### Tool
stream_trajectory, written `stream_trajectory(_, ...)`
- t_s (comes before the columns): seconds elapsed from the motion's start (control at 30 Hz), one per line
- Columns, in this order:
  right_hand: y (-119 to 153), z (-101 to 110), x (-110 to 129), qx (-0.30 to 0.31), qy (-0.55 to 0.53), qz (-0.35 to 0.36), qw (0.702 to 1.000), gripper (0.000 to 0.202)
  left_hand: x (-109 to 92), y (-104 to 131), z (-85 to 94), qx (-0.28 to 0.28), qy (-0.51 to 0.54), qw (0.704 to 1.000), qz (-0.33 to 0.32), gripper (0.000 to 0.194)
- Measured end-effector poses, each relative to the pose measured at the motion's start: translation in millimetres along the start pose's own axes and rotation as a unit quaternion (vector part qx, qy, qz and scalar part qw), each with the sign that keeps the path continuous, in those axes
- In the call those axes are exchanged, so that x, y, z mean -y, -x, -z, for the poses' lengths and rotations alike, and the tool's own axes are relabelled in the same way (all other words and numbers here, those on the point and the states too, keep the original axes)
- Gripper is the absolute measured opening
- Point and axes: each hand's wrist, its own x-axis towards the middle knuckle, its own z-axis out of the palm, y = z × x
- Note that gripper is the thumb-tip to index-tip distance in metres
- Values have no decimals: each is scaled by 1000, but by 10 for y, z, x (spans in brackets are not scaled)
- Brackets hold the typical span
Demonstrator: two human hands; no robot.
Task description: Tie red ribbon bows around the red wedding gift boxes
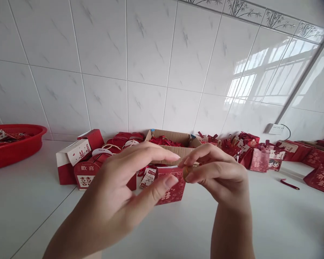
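Observation:
My right hand (pixel 221 172) pinches a small round gold-coloured piece (pixel 185 175) between thumb and fingers; its exact kind is too small to tell. Close to it on the left is my left hand (pixel 129 187), its thumb and fingers apart with nothing between them. Behind both hands a red gift box (pixel 175 192) with pale printed characters stands on the white counter (pixel 194 230), partly covered by my fingers. A white and red printed tag (pixel 148 177) lies at that box's left side.
Several red and white gift boxes (pixel 82 151) crowd the left. An open cardboard box (pixel 175 151) of red ribbons stands by the tiled wall. A red basin (pixel 16 151) is far left. More red gift boxes (pixel 260 158) and a loose ribbon piece (pixel 289 184) lie right.

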Motion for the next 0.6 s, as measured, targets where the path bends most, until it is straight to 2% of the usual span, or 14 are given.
stream_trajectory(0.1,9,-68,45,18,27,8,999,35,-20,40,-10,59,15,997,51,19)
stream_trajectory(0.2,10,-103,72,30,43,9,999,40,17,41,-38,83,29,994,66,15)
stream_trajectory(0.37,14,-124,42,29,60,-1,998,43,91,21,-66,73,30,996,49,13)
stream_trajectory(0.6,-20,-160,-121,-26,74,-1,997,30,144,-48,-103,48,23,996,66,12)
